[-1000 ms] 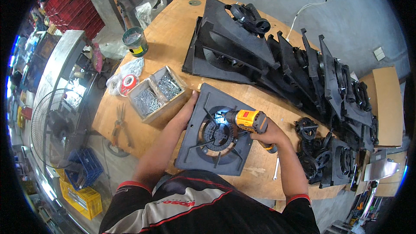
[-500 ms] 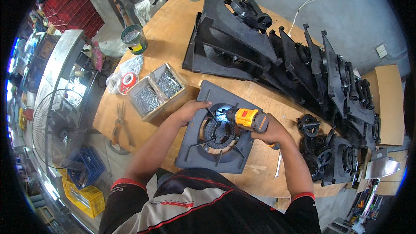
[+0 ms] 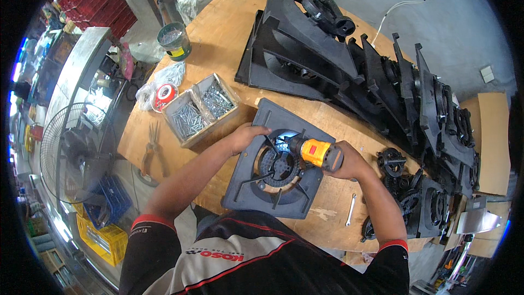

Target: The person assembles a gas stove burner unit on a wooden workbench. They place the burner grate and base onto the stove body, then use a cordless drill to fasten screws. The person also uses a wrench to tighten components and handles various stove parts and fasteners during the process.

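The left hand (image 3: pixel 244 136) has moved from the panel's (image 3: pixel 248 186) edge to its ring, fingers pressing flat. The right hand (image 3: pixel 349 161) keeps its grip closed around the driver (image 3: pixel 316 153), so the fastening goes on.

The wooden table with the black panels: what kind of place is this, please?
Probably a small workshop for assembly. The wooden table bears a row of black panels and a box of screws, and the right hand holds a yellow power screwdriver over one panel.

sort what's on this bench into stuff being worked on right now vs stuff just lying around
In use: square stove-top panel, yellow power screwdriver, left hand, right hand.

Lying about: box of screws, pliers, small wrench, green tin, stacked black panels.
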The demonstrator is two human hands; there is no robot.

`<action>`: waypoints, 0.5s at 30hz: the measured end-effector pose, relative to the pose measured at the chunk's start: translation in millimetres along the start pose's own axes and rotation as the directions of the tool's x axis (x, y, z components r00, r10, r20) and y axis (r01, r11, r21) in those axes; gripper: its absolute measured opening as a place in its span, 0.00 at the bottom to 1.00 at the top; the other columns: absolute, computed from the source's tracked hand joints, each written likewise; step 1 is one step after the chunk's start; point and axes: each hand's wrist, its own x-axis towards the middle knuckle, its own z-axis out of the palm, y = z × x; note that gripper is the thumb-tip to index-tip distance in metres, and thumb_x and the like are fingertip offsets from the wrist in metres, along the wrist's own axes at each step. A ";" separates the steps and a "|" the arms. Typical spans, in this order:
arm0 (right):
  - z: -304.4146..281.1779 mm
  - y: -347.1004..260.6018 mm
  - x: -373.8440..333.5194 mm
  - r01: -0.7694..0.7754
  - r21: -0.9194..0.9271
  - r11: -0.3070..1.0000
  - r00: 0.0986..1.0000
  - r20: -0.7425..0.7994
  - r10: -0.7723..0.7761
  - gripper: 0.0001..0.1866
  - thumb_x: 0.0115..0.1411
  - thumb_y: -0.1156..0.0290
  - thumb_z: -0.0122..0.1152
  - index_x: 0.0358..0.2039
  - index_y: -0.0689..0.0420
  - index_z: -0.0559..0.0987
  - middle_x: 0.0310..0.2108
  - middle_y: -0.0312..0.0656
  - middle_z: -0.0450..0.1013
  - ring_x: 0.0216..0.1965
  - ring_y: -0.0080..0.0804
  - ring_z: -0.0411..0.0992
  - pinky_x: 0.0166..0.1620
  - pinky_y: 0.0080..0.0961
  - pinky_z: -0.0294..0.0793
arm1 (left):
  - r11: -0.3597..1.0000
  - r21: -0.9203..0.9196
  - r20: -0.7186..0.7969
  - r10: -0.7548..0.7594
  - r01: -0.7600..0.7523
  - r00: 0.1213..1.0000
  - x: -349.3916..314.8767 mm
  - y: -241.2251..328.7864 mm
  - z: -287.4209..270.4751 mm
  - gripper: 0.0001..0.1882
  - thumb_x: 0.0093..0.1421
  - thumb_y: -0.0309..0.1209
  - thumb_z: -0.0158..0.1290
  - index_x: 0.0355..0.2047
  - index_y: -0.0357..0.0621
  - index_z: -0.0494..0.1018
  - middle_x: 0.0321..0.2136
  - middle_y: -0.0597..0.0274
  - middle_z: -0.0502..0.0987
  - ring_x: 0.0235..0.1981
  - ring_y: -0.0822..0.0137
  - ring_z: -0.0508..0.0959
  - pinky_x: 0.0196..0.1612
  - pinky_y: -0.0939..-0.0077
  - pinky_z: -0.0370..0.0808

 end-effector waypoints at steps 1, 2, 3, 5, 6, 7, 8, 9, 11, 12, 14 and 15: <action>-6.7 -14.4 -0.4 0.032 -0.098 0.995 0.999 -0.017 -0.034 0.27 0.39 0.67 0.78 0.41 0.61 0.80 0.35 0.45 0.80 0.36 0.39 0.79 0.45 0.30 0.78 | 1.000 -0.005 -0.002 0.006 -0.006 1.000 0.3 -2.9 -1.2 0.21 0.65 0.40 0.53 0.46 0.33 0.79 0.42 0.55 0.82 0.43 0.66 0.80 0.51 0.74 0.74; -7.4 -13.5 0.2 0.057 -0.102 0.993 0.998 -0.032 -0.061 0.27 0.38 0.66 0.79 0.40 0.61 0.80 0.33 0.45 0.80 0.35 0.40 0.79 0.44 0.31 0.78 | 1.000 0.027 -0.007 0.006 -0.006 1.000 -0.8 -0.1 0.4 0.21 0.65 0.41 0.52 0.46 0.33 0.79 0.42 0.55 0.82 0.43 0.66 0.80 0.51 0.74 0.74; -8.6 -11.7 0.7 0.083 -0.106 0.991 0.995 -0.047 -0.088 0.26 0.38 0.66 0.79 0.38 0.61 0.81 0.32 0.46 0.80 0.34 0.41 0.79 0.44 0.32 0.78 | 0.998 0.059 -0.013 0.007 -0.006 1.000 -2.7 4.3 2.2 0.21 0.65 0.41 0.52 0.46 0.33 0.79 0.42 0.55 0.82 0.44 0.66 0.80 0.51 0.74 0.73; -8.5 1.5 4.9 0.119 -0.041 0.992 0.992 -0.030 -0.121 0.25 0.37 0.65 0.79 0.37 0.61 0.81 0.31 0.46 0.80 0.33 0.44 0.79 0.43 0.34 0.78 | 0.995 0.101 -0.013 0.006 -0.005 1.000 -3.9 6.9 1.2 0.22 0.65 0.42 0.52 0.47 0.34 0.79 0.43 0.56 0.82 0.44 0.67 0.79 0.51 0.74 0.73; -3.5 17.7 9.0 0.117 0.029 0.993 0.993 -0.007 -0.116 0.25 0.37 0.65 0.79 0.37 0.61 0.81 0.31 0.47 0.80 0.33 0.44 0.80 0.43 0.34 0.78 | 0.993 0.114 0.005 0.002 -0.002 1.000 -1.3 6.1 -0.2 0.22 0.65 0.42 0.52 0.47 0.34 0.79 0.43 0.56 0.82 0.44 0.67 0.79 0.51 0.74 0.73; 0.1 31.0 10.9 0.112 0.099 0.989 0.993 0.017 -0.114 0.25 0.38 0.65 0.79 0.37 0.60 0.81 0.31 0.47 0.80 0.34 0.45 0.80 0.43 0.34 0.78 | 0.992 0.127 0.023 -0.003 0.000 1.000 0.8 5.6 -0.9 0.22 0.64 0.43 0.52 0.47 0.35 0.79 0.43 0.57 0.82 0.44 0.67 0.79 0.51 0.74 0.73; -2.1 28.0 14.0 0.157 0.064 0.985 0.987 0.027 -0.159 0.24 0.38 0.65 0.78 0.37 0.60 0.80 0.32 0.48 0.80 0.34 0.46 0.79 0.43 0.35 0.78 | 0.991 0.133 0.009 -0.010 0.008 1.000 -0.9 8.0 0.8 0.22 0.64 0.43 0.52 0.47 0.35 0.79 0.43 0.57 0.82 0.43 0.67 0.79 0.50 0.75 0.73; -5.8 22.6 16.8 0.202 0.030 0.979 0.978 0.038 -0.203 0.24 0.38 0.66 0.77 0.36 0.60 0.80 0.32 0.49 0.80 0.34 0.47 0.79 0.42 0.35 0.78 | 0.990 0.138 -0.004 -0.017 0.017 1.000 -3.6 11.3 3.1 0.23 0.64 0.43 0.53 0.47 0.36 0.79 0.43 0.57 0.82 0.43 0.67 0.79 0.50 0.75 0.73; -12.3 16.5 20.7 0.248 -0.004 0.969 0.967 0.067 -0.247 0.24 0.39 0.65 0.77 0.37 0.60 0.80 0.33 0.50 0.79 0.35 0.50 0.79 0.42 0.35 0.78 | 0.987 0.158 -0.018 -0.032 0.035 0.999 -6.1 14.3 4.3 0.23 0.63 0.44 0.53 0.47 0.36 0.79 0.42 0.57 0.82 0.42 0.67 0.79 0.49 0.75 0.74; -14.6 15.1 22.1 0.248 -0.005 0.969 0.965 0.083 -0.247 0.25 0.40 0.65 0.76 0.39 0.60 0.80 0.33 0.51 0.79 0.36 0.51 0.79 0.42 0.35 0.78 | 0.984 0.173 -0.019 -0.041 0.044 0.999 -5.8 14.9 3.1 0.23 0.63 0.44 0.54 0.47 0.37 0.79 0.42 0.57 0.82 0.41 0.67 0.80 0.49 0.75 0.74; -15.4 14.3 22.8 0.271 -0.017 0.962 0.959 0.090 -0.268 0.27 0.40 0.64 0.76 0.43 0.59 0.80 0.34 0.51 0.80 0.37 0.52 0.79 0.42 0.36 0.78 | 0.981 0.188 -0.019 -0.048 0.050 0.999 -8.5 19.4 5.3 0.23 0.62 0.44 0.54 0.47 0.37 0.79 0.42 0.57 0.82 0.41 0.67 0.80 0.48 0.75 0.74; -14.5 14.0 23.0 0.293 -0.029 0.956 0.954 0.082 -0.290 0.29 0.41 0.64 0.76 0.45 0.59 0.80 0.35 0.51 0.80 0.37 0.52 0.79 0.42 0.36 0.78 | 0.981 0.187 -0.019 -0.045 0.048 0.999 -12.5 25.7 8.9 0.23 0.62 0.44 0.54 0.47 0.37 0.79 0.42 0.57 0.82 0.41 0.67 0.80 0.48 0.75 0.74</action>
